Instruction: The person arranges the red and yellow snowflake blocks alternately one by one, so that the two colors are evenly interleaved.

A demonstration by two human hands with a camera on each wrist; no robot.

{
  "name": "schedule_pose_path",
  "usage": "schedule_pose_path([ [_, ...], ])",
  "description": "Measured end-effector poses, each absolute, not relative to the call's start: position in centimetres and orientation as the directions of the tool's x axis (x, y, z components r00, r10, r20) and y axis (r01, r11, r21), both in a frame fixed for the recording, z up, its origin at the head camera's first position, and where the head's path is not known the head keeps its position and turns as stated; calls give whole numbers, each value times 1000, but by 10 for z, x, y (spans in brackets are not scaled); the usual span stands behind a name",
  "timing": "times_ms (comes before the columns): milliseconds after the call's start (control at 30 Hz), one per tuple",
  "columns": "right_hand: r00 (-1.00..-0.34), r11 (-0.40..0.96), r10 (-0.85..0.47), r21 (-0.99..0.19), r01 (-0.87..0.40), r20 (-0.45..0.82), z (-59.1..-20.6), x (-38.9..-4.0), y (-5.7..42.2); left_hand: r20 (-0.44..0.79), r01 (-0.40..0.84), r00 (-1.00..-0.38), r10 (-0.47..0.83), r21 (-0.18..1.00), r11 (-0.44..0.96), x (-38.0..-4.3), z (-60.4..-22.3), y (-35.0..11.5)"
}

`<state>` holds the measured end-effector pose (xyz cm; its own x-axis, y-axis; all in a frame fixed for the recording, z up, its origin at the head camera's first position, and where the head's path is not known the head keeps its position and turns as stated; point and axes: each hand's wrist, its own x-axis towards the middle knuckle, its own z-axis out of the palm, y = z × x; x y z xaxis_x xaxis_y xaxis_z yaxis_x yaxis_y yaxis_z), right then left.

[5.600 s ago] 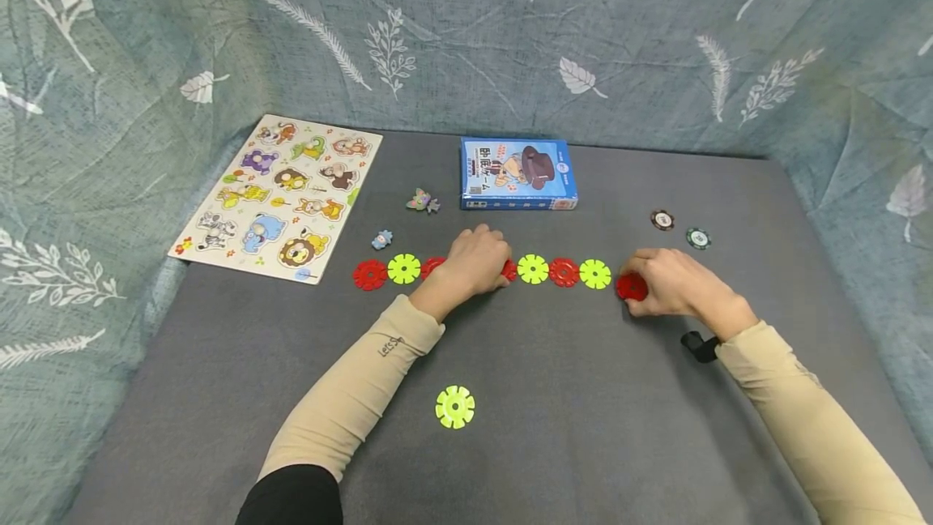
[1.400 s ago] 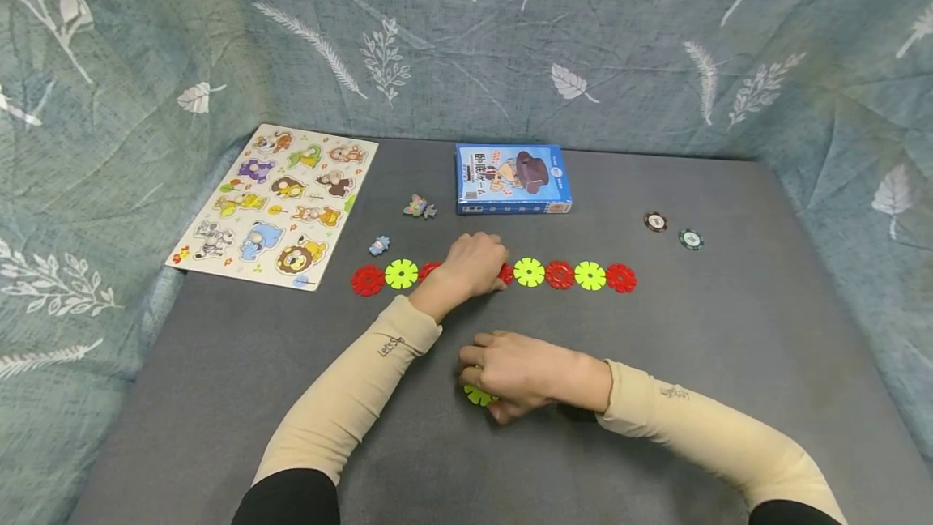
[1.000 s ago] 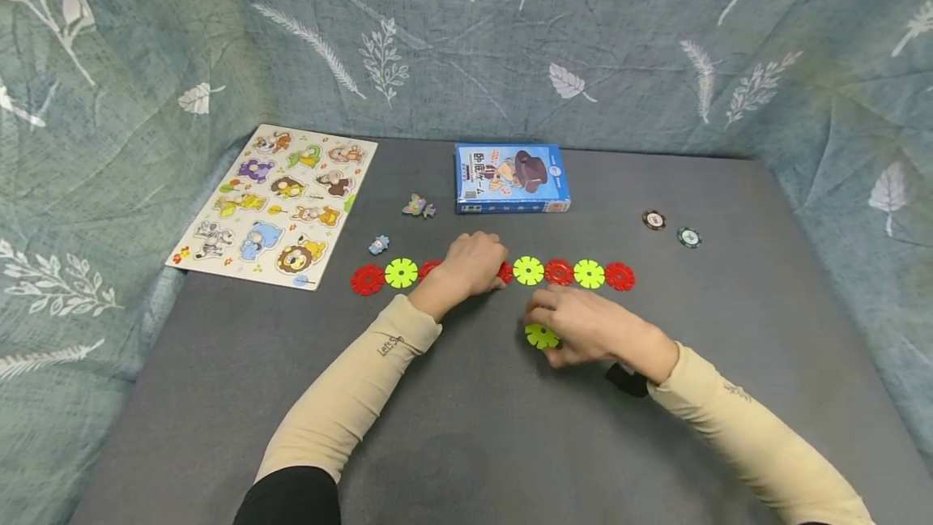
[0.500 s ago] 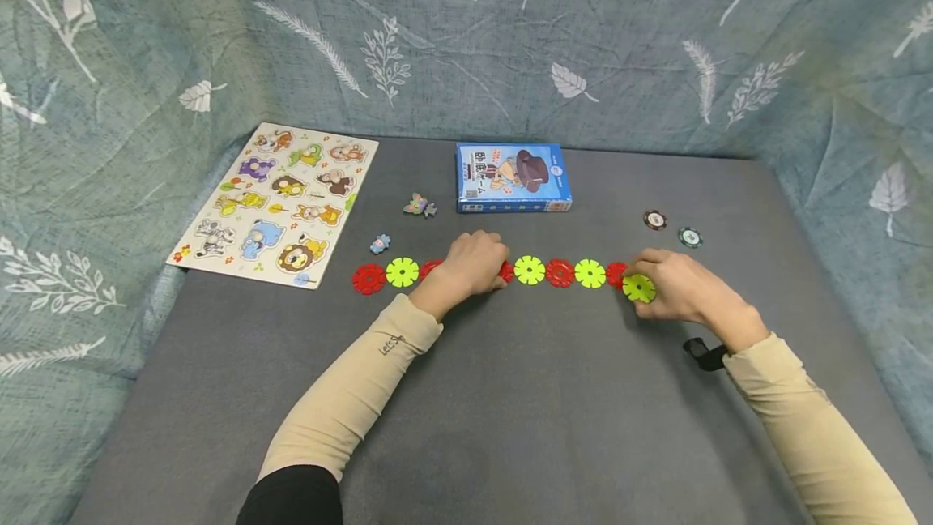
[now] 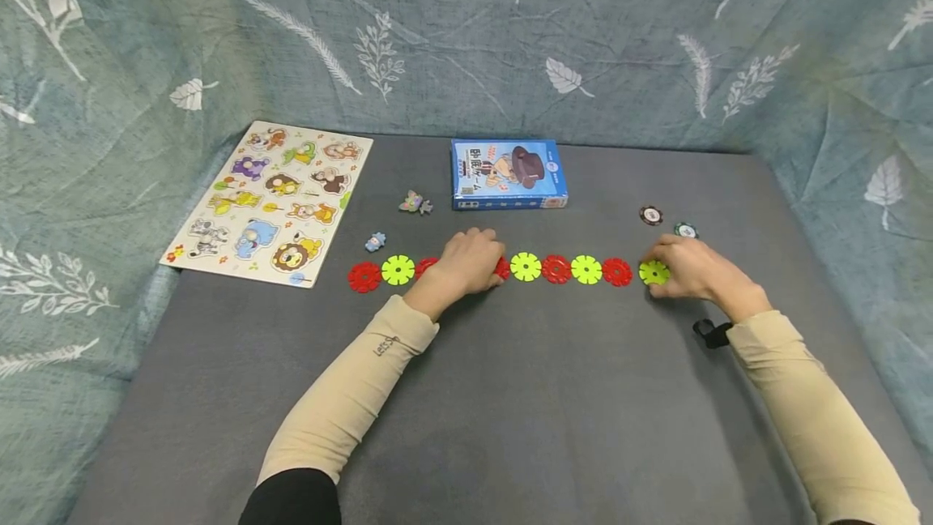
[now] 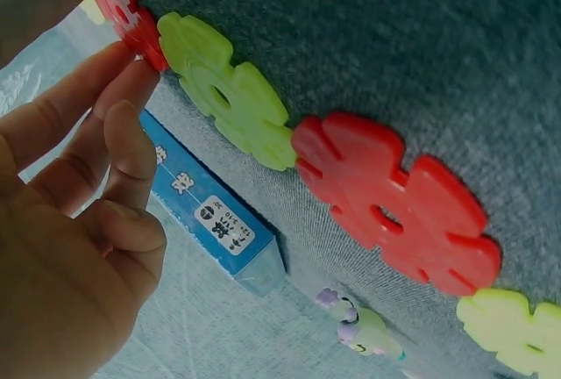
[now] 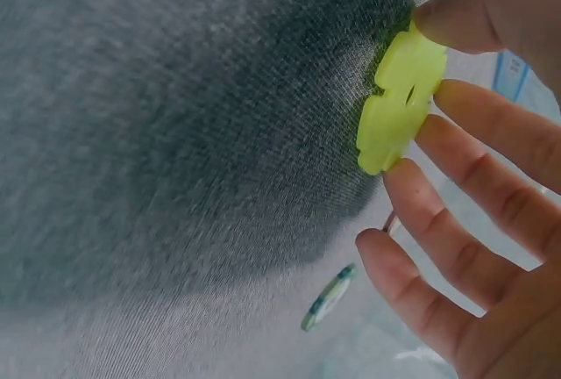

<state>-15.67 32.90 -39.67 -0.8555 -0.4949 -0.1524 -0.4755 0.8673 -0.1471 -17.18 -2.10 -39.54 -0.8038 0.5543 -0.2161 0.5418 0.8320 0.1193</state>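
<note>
Notched plastic discs, alternately red and yellow-green, lie in a row across the grey table. My left hand (image 5: 470, 262) stays over the row's middle, pinching the edge of a red disc (image 6: 123, 10) between thumb and fingertips; it hides part of the row in the head view. At the row's right end, thumb and fingertips of my right hand (image 5: 688, 268) hold a yellow-green disc (image 5: 653, 272) flat at the table. A narrow gap separates it from the last red disc (image 5: 617, 271). In the right wrist view this yellow-green disc (image 7: 405, 103) shows between thumb and fingers.
Behind the row lies a blue box (image 5: 509, 174). An animal puzzle board (image 5: 266, 205) is at the back left, with two small figures (image 5: 415, 202) nearby. A brown chip (image 5: 651, 215) and a green chip (image 5: 685, 230) lie just beyond my right hand. Patterned cloth (image 5: 466, 47) hangs behind.
My right hand released a red disc at the row's right end, picked up the yellow-green disc from the front, and carried it right beyond that red one. My left hand stays put.
</note>
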Motion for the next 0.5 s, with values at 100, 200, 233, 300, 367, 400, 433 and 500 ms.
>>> schedule_pose_path([
  [100, -854, 864, -499, -163, -476, -150, -398, -161, 325, -225, 526, -810, 541, 127, 841, -171, -395, -24],
  [200, -857, 867, -492, -179, -466, -151, -398, -164, 320, -231, 518, -814, 533, 128, 846, -170, -394, -25],
  [233, -859, 868, -489, -182, -462, -153, -398, -164, 319, -232, 517, -814, 532, 127, 847, -170, -393, -25],
  [300, -859, 869, -486, -189, -457, -157, -397, -164, 317, -236, 515, -815, 530, 125, 848, -170, -393, -26],
  [367, -858, 868, -488, -190, -458, -159, -397, -164, 316, -238, 514, -815, 528, 122, 849, -170, -392, -26],
  [400, -858, 868, -488, -190, -459, -158, -397, -163, 315, -239, 515, -815, 529, 120, 849, -170, -392, -26],
  [433, -860, 869, -487, -193, -457, -156, -396, -162, 315, -239, 517, -814, 529, 119, 848, -170, -392, -26],
  [500, -862, 869, -484, -194, -455, -150, -397, -161, 315, -239, 517, -814, 530, 119, 848, -170, -392, -26],
])
